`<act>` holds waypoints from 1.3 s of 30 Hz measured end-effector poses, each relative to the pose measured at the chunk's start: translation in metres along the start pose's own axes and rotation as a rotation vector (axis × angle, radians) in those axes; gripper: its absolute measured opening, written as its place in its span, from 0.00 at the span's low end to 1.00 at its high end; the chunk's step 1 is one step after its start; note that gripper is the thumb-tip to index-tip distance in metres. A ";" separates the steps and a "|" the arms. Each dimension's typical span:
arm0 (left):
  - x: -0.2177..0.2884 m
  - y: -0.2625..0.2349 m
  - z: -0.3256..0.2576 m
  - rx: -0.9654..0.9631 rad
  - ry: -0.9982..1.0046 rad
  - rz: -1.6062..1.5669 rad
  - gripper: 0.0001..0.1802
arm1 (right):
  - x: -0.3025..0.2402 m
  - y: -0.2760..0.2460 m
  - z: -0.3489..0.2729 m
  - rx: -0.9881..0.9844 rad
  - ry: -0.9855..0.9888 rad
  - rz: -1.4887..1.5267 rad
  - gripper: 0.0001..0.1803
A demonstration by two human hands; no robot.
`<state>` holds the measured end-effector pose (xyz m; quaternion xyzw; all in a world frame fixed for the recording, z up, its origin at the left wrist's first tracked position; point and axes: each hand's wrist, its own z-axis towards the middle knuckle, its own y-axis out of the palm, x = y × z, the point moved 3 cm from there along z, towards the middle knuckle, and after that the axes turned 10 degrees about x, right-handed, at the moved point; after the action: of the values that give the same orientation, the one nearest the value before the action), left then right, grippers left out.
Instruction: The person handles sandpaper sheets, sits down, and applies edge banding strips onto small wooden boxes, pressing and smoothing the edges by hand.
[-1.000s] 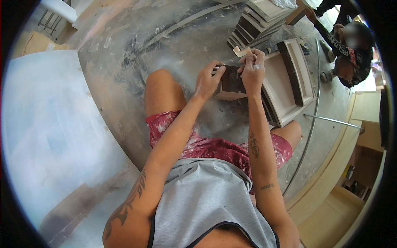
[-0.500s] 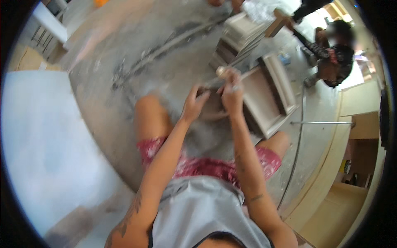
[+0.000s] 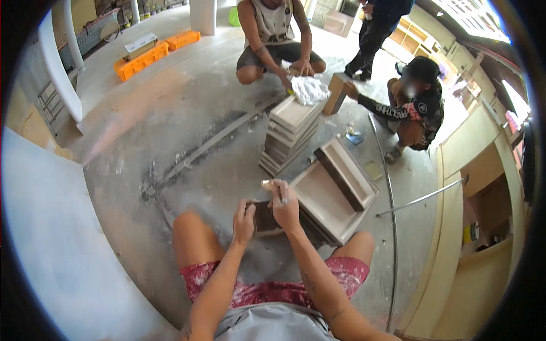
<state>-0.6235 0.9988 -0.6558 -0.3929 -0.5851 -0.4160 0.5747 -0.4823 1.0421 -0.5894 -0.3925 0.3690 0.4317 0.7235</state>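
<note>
Between my knees I hold a small box-like wooden piece (image 3: pixel 265 219) with a dark face and a pale edge. My left hand (image 3: pixel 244 222) is closed on its left side. My right hand (image 3: pixel 285 206) is at its right side, fingers curled, with a small pale piece (image 3: pixel 267 184) sticking out past the fingertips; its kind is too small to make out. Just right of my hands lie shallow pale wooden trays (image 3: pixel 318 206), stacked, with a narrow dark-sided tray (image 3: pixel 343 175) on top. Beyond them rises a taller stack of similar trays (image 3: pixel 288 134).
A white cloth (image 3: pixel 309 90) lies on the tall stack. Two people (image 3: pixel 278 42) (image 3: pixel 418 105) squat beyond it, one touching a wooden box (image 3: pixel 336 94); another person (image 3: pixel 375 34) stands behind. A white panel (image 3: pixel 68 244) fills the left; metal rods (image 3: pixel 391 227) and cabinets (image 3: pixel 455 261) are right.
My view has tilted up, so the squatting and standing people and orange cases now show. Both hands stay at the small box-like piece.
</note>
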 end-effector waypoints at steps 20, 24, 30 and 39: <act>0.012 0.017 -0.005 0.163 -0.295 -0.195 0.11 | 0.004 0.006 -0.003 0.021 -0.111 -0.115 0.08; 0.010 0.013 -0.017 0.160 -0.250 -0.221 0.13 | 0.016 0.010 -0.009 -0.001 -0.057 -0.076 0.08; 0.011 0.007 -0.027 0.022 -0.280 -0.426 0.20 | -0.004 -0.001 -0.007 -0.027 0.011 -0.037 0.10; 0.014 0.010 -0.004 0.055 -0.384 -0.382 0.13 | -0.008 0.001 -0.002 -0.015 0.012 -0.036 0.08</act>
<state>-0.6137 0.9981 -0.6417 -0.3314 -0.7579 -0.4187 0.3747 -0.4860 1.0380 -0.5836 -0.4071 0.3628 0.4188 0.7261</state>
